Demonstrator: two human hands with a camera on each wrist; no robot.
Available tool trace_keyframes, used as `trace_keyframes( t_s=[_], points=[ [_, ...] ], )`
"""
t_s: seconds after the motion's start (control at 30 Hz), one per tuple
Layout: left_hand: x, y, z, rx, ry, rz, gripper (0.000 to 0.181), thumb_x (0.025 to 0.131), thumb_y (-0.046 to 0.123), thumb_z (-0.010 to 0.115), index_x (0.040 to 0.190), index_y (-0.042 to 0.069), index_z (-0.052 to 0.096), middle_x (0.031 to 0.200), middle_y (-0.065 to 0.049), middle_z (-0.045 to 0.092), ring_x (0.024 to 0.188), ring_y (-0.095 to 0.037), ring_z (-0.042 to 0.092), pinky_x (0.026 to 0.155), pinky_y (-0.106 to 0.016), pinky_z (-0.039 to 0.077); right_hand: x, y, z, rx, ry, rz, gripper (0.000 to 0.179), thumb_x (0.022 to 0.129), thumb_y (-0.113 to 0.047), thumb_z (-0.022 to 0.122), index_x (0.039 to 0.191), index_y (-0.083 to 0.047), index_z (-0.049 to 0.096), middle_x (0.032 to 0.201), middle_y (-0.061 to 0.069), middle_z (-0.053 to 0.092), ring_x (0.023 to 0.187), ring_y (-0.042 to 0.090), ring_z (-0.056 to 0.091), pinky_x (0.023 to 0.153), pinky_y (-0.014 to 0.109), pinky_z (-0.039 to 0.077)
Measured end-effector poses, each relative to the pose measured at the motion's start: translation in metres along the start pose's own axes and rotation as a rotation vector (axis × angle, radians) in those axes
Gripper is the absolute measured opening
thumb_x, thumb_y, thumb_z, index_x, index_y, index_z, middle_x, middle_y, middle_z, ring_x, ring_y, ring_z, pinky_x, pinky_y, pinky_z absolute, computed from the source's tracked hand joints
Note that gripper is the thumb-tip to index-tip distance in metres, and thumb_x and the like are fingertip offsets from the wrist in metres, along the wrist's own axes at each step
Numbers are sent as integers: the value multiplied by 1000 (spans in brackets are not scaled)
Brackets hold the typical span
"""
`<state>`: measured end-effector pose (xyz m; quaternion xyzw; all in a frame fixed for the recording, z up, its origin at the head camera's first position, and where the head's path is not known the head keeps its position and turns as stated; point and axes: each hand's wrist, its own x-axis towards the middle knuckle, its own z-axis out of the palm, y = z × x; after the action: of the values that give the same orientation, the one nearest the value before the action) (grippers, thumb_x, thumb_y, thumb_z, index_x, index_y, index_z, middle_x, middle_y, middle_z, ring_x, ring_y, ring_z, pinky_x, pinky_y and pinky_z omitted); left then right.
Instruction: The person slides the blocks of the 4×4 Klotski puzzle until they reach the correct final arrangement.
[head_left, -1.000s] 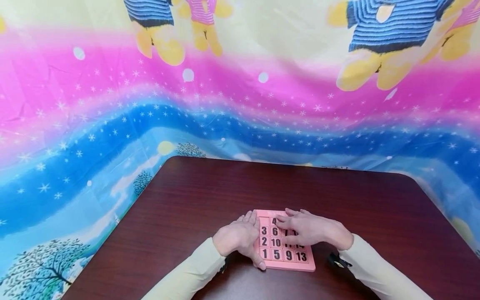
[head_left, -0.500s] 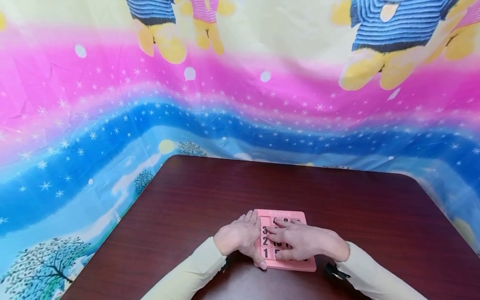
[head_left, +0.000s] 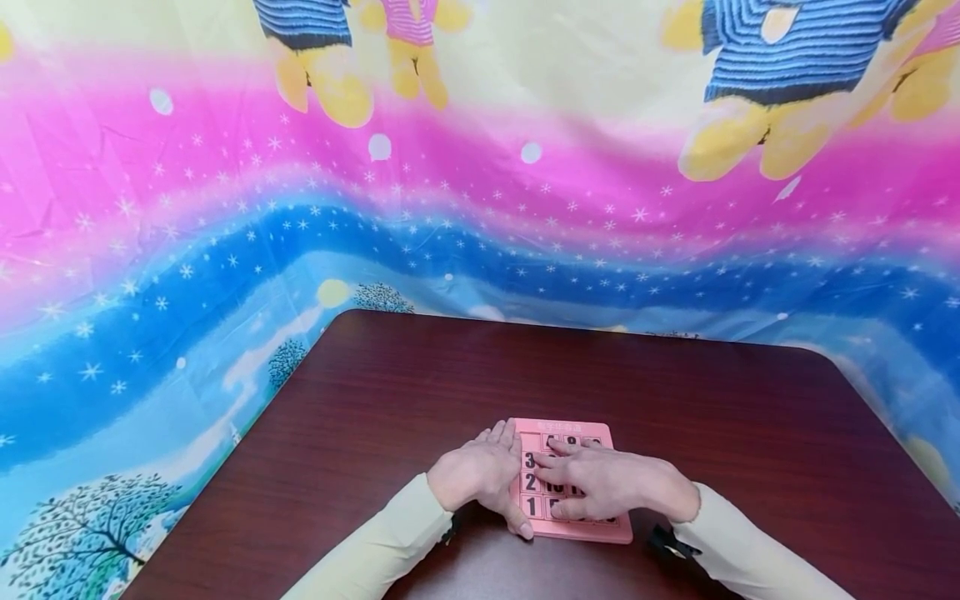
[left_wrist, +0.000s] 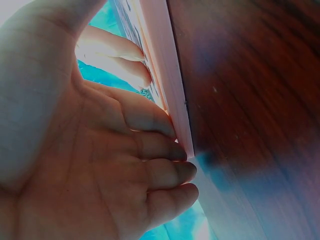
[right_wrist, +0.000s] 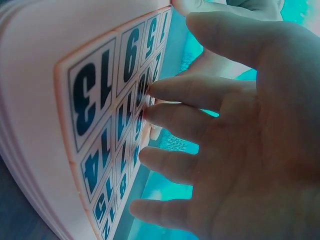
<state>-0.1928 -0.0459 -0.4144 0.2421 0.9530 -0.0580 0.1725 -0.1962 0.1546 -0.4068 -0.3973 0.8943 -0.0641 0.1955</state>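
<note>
A pink number slide puzzle (head_left: 573, 426) lies flat on the table, its black-numbered tiles set in a frame with a gap at the upper left. My left hand (head_left: 480, 473) rests along its left side, fingers extended and thumb at the near left corner. In the left wrist view, the fingertips touch the puzzle's side wall (left_wrist: 172, 75). My right hand (head_left: 607, 483) spreads over the tiles from the right and hides several of them. From the right wrist, its straight fingers (right_wrist: 175, 117) reach across the numbered face, with the fingertips at the middle tiles.
A dark reddish-brown table (head_left: 450, 367) with rounded far corners carries the puzzle. Behind it hangs a colourful printed cloth (head_left: 480, 200) with bears and snowflakes. A small black object (head_left: 671, 542) shows under the right sleeve.
Over the first half second my right hand slid left across the puzzle, uncovering its upper right part and covering tiles lower down. Since then both hands have stayed still.
</note>
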Motion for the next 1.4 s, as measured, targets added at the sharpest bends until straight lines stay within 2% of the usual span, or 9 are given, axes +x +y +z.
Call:
trace_keyframes(
  t_s=[0.3,0.57,0.87,1.13,1.4],
  points=[
    [0,0,0,5,2,-2,136,56,80,75,154,1,25,164,-17,16,152,-28,19,124,-36,24,-1,3,-2,13,2,-10,54,96,-47,56,143,-22,52,154,0,44,149,31,29,117,56,31],
    [0,-1,1,5,3,-1,135,56,80,75,154,1,25,164,-18,17,152,-28,20,124,-36,25,5,4,-1,5,6,25,60,96,-51,55,146,-19,48,154,1,45,149,29,29,117,56,30],
    [0,-2,1,10,6,5,135,57,80,74,154,2,25,164,-17,17,152,-28,19,124,-36,24,3,-5,1,-105,54,12,56,95,-46,57,144,-19,51,152,2,47,147,31,32,113,64,32],
    [-1,0,0,7,2,2,134,57,80,75,155,2,24,164,-17,16,152,-28,18,124,-36,25,3,-5,1,-52,30,17,57,97,-47,55,146,-20,48,153,-1,45,148,31,30,113,65,30],
    [0,1,1,10,8,0,134,57,80,75,154,2,25,164,-18,17,152,-28,19,123,-36,26,4,-4,2,-93,55,11,59,97,-50,53,146,-17,49,152,3,47,147,32,33,112,64,33]
  ],
)
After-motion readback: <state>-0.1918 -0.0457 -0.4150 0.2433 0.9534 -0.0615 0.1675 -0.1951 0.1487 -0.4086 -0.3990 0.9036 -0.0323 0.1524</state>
